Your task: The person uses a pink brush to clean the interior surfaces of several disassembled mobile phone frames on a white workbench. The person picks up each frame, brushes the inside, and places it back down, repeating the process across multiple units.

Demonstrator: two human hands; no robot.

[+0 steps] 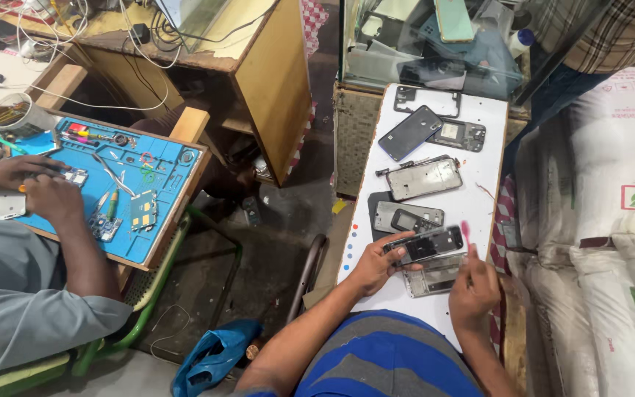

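The left hand (373, 266) grips a dark phone body (425, 245) above the white tabletop (488, 158); the right hand (472, 288) grasps a pink-tipped tool (466, 234) beside it.

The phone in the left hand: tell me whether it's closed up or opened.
Opened. The phone held by the left hand shows bare inner parts and has no back cover; the right hand holds a pink tool beside it.

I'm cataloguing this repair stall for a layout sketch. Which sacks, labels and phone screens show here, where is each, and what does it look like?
White woven sacks: stacked at right, with red and green print.
Dark phone: screen off, on the white board, upper part.
Phone frame: dark, held by the left hand.
Pink-tipped tool: in the right hand.
Teal phone: inside the glass case at top.
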